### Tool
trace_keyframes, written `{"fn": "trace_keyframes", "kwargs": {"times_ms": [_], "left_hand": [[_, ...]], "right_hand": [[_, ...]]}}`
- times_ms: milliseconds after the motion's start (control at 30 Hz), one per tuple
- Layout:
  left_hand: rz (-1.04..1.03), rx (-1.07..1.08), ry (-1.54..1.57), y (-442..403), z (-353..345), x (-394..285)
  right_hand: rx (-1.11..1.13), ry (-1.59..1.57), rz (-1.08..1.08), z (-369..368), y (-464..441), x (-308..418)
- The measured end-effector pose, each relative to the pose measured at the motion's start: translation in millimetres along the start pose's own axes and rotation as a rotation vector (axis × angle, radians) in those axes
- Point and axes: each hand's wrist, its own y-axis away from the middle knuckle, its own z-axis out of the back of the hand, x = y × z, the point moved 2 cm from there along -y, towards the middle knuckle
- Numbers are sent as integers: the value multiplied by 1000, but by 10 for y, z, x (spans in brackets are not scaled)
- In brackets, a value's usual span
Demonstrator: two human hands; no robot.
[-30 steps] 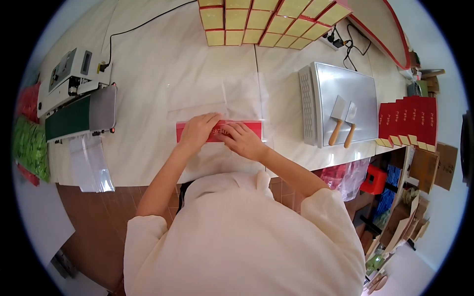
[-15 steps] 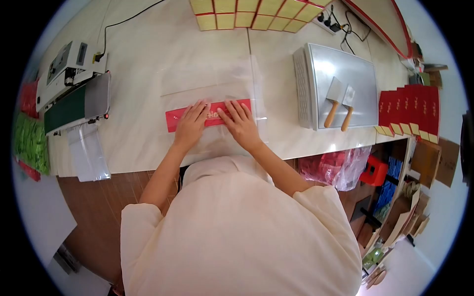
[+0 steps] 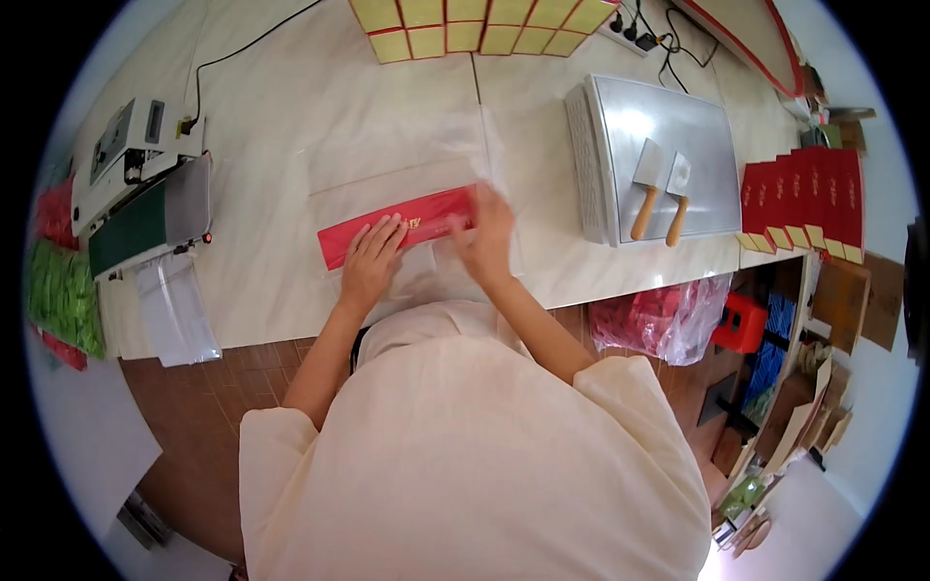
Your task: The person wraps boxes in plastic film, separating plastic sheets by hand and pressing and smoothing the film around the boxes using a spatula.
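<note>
A long red box [image 3: 441, 210] with gold lettering lies slightly slanted on a clear plastic sheet [image 3: 402, 165] on the table. My left hand [image 3: 373, 257] rests on the left part of its front edge, fingers stretched out over the red surface. At the box's right end is my right hand [image 3: 487, 237], smeared by motion. Its thumb side overlaps the red edge, but whether the fingers pinch anything is unclear. Part of the clear plastic shows between the two hands and the table's front edge.
A sealing machine [image 3: 145, 179] with a green belt stands left, plastic bags [image 3: 174, 310] beside it. On the right, a metal case [image 3: 620, 126] carries two wooden-handled scrapers [image 3: 646, 189]. Red boxes [image 3: 804, 203] stand far right. Yellow-and-red boxes [image 3: 465, 34] line the back.
My right hand has lifted off the box's middle and moved to its right end. The left hand stays on the box, which now looks slightly more slanted. The whole view has shifted a little.
</note>
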Motion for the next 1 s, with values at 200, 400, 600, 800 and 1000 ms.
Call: {"fn": "trace_keyframes", "kwargs": {"times_ms": [200, 400, 600, 800, 1000], "left_hand": [[47, 6, 1, -3, 36, -21], [44, -23, -6, -16, 44, -55], [57, -31, 72, 13, 42, -59], [56, 9, 79, 7, 47, -64], [63, 21, 56, -31, 81, -86]], "right_hand": [[108, -400, -684, 195, -337, -491], [246, -483, -705, 136, -299, -523], [235, -521, -645, 138, -261, -615], [258, -585, -638, 121, -258, -672], [391, -505, -663, 405, -363, -343]]}}
